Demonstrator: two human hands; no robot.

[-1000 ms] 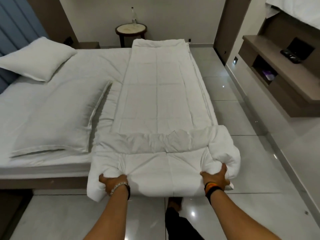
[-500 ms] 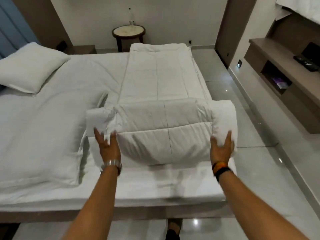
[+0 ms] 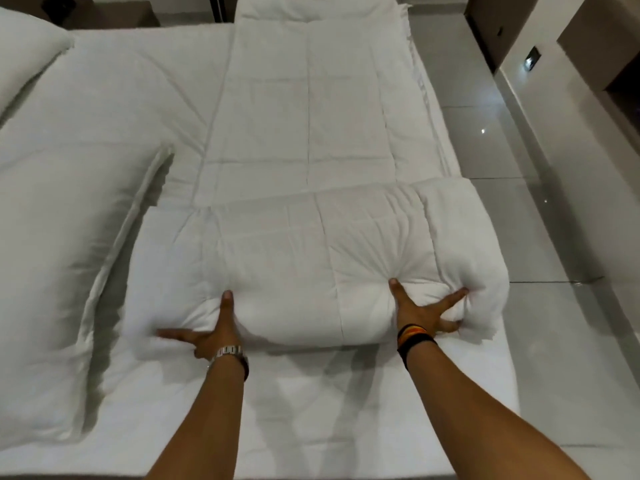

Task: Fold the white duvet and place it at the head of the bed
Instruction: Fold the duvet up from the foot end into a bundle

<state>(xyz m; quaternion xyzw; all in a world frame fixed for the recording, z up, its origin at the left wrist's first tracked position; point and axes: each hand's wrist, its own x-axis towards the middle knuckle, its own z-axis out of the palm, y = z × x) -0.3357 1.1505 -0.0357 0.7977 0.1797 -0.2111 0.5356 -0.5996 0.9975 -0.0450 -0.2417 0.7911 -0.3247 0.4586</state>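
The white duvet (image 3: 311, 116) lies as a long strip along the right side of the bed (image 3: 114, 98), running away from me. Its near end is doubled over into a thick, puffy fold (image 3: 311, 258) resting on the strip. My left hand (image 3: 211, 327) presses the fold's near left edge, thumb on top and fingers spread to the left. At the near right edge, my right hand (image 3: 424, 311) pushes into the padding with splayed fingers. Neither hand closes around the fabric.
A large white pillow (image 3: 69, 244) lies flat left of the fold, and a second pillow (image 3: 24, 50) sits at the far left corner. Bare sheet (image 3: 311, 393) shows between me and the fold. Glossy floor tiles (image 3: 561, 237) and a brown wall unit (image 3: 606, 53) lie to the right.
The duvet's near end, which hung over the bed's edge in my grip, was lifted and flipped forward onto the strip. My hands let go and now press on it.
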